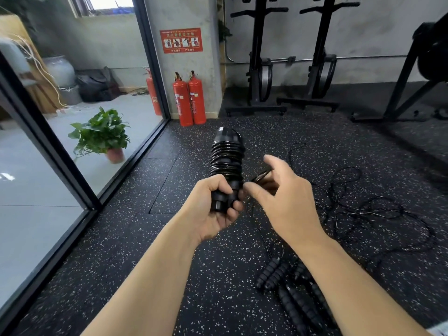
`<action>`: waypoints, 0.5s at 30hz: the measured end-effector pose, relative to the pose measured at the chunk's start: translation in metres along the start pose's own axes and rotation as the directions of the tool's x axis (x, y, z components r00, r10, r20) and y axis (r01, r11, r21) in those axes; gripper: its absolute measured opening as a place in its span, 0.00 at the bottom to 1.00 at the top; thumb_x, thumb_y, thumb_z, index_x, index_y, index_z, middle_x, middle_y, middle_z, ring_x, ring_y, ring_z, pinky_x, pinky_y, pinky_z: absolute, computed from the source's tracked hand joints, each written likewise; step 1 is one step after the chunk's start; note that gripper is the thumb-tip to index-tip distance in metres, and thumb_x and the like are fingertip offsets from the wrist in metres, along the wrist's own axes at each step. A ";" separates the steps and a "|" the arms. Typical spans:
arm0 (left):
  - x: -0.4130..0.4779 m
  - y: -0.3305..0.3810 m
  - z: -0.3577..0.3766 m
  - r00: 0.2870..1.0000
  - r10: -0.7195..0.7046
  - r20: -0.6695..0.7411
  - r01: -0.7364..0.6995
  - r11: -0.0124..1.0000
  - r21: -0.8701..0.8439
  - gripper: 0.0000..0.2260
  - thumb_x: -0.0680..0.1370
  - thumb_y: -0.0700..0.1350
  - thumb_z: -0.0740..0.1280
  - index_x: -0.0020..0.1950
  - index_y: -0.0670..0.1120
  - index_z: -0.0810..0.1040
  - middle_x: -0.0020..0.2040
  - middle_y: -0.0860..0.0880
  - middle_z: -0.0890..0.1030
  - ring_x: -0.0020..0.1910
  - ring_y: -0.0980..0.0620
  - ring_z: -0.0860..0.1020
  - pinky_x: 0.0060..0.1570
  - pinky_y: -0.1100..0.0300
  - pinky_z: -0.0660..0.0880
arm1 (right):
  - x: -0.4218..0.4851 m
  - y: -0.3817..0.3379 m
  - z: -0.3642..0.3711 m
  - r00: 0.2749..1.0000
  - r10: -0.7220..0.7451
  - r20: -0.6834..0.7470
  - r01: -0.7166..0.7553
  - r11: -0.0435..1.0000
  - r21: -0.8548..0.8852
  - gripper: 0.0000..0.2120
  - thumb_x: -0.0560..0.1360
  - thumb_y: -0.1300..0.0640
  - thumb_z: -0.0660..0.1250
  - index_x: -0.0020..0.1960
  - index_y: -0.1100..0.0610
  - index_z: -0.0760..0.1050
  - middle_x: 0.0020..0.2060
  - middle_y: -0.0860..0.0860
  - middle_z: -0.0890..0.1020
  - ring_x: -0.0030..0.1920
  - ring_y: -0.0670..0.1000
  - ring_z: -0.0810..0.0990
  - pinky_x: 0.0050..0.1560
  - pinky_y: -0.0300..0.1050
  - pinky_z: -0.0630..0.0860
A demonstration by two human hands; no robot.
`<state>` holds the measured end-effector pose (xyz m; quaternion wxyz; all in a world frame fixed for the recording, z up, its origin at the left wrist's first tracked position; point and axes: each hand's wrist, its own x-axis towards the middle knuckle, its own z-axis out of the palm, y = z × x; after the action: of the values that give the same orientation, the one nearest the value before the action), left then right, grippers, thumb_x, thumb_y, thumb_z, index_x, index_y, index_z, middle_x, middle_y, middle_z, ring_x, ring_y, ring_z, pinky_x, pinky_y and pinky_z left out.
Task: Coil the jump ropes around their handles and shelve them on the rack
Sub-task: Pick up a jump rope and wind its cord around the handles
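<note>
Black rope (226, 157) is coiled around the handles (227, 135). The left hand (212, 210) grips their lower end, above the floor (145, 238). The right hand (287, 198) pinches a loose loop of the rope just beside them. More ropes (363, 210) lie on the floor at the right.

Your coiled rope (226, 158) showed glossy black plastic; floor (218, 275), matt speckled rubber; loose handles (269, 275), ribbed matt foam; extinguishers (183, 100), glossy metal

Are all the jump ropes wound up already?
No, loose rope lies tangled on the floor, and more handles lie near it.
</note>
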<state>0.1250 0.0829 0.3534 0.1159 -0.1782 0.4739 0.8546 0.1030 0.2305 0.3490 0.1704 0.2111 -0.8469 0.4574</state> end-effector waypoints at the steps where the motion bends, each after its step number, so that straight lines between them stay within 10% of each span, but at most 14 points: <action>1: -0.001 0.000 0.001 1.000 0.000 0.020 0.001 1.000 -0.020 0.13 0.63 0.39 0.60 0.45 0.38 0.75 0.36 0.44 0.76 0.27 0.52 0.71 0.20 0.67 0.68 | 0.001 0.000 0.001 0.997 0.078 -0.018 -0.077 0.995 0.067 0.28 0.72 0.49 0.73 0.69 0.54 0.70 0.40 0.38 0.79 0.44 0.37 0.79 0.47 0.28 0.72; 7: 0.000 -0.002 0.007 0.999 0.017 0.036 -0.013 0.994 -0.110 0.15 0.63 0.39 0.61 0.48 0.37 0.75 0.36 0.44 0.76 0.27 0.53 0.71 0.20 0.67 0.68 | -0.005 -0.003 0.011 0.967 0.248 -0.051 -0.209 0.896 0.393 0.05 0.73 0.53 0.71 0.44 0.54 0.79 0.35 0.48 0.84 0.40 0.49 0.82 0.47 0.56 0.79; 11: 0.000 -0.003 0.010 0.999 0.035 0.016 -0.033 0.997 -0.063 0.11 0.63 0.39 0.61 0.43 0.39 0.76 0.33 0.45 0.76 0.25 0.53 0.70 0.19 0.69 0.66 | -0.008 -0.003 0.008 0.991 -0.076 -0.112 0.077 0.997 0.005 0.04 0.77 0.53 0.67 0.49 0.54 0.78 0.39 0.45 0.82 0.39 0.48 0.80 0.41 0.50 0.77; 15: -0.001 -0.007 0.011 0.996 0.093 0.007 -0.093 0.994 0.062 0.10 0.61 0.42 0.62 0.41 0.42 0.75 0.32 0.46 0.76 0.24 0.53 0.69 0.19 0.68 0.63 | -0.007 -0.005 0.004 0.961 -0.275 0.031 0.264 0.879 -0.397 0.06 0.74 0.55 0.65 0.39 0.55 0.73 0.31 0.48 0.77 0.27 0.53 0.75 0.25 0.42 0.62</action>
<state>0.1261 0.0956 0.3537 0.0825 -0.1507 0.5079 0.8441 0.1109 0.2255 0.3473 0.2827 0.2819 -0.8820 0.2504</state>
